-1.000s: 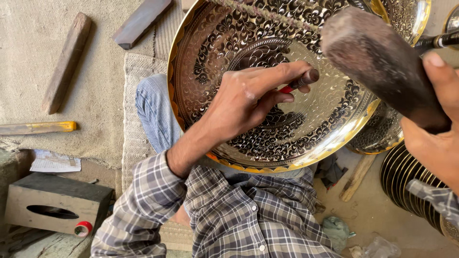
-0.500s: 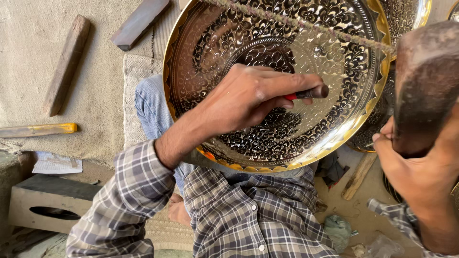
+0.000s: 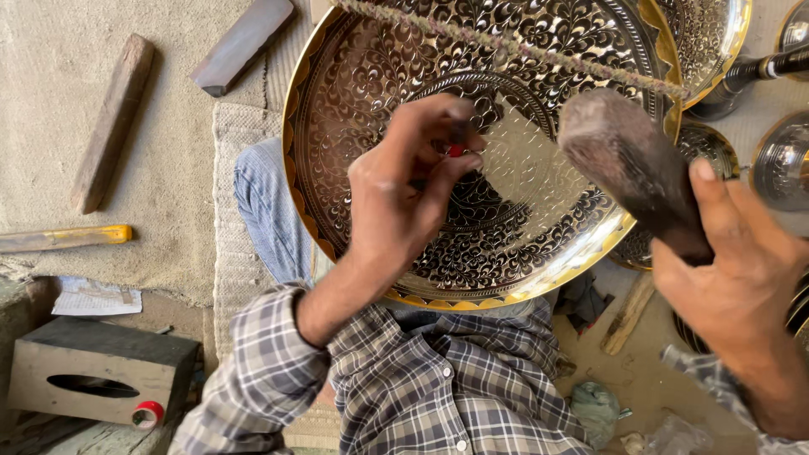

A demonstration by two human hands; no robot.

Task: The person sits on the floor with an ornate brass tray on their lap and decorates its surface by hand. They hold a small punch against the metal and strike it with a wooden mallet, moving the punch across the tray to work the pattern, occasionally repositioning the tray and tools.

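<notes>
A large round brass plate point(image 3: 522, 253) with dense engraved floral patterns and a gold rim rests on my lap. My left hand point(image 3: 404, 190) is over the plate's middle, fingers pinched on a small chisel with a red band point(image 3: 455, 152) that touches the plate surface. My right hand point(image 3: 733, 278) grips a dark wooden mallet point(image 3: 628, 164), its head raised over the plate's right side, a short way right of the chisel. A thin twisted cord point(image 3: 522, 46) crosses above the plate.
More engraved metal plates point(image 3: 708, 42) and shiny vessels point(image 3: 779, 164) stand at the right. Wooden sticks point(image 3: 109, 122) and a yellow-tipped tool point(image 3: 67, 238) lie on the carpet at left. A grey box point(image 3: 101, 371) with red tape roll point(image 3: 149, 414) sits lower left.
My left hand turned the chisel from lying sideways to more upright near the plate's middle. The mallet swung back in from the right edge and now hangs over the plate.
</notes>
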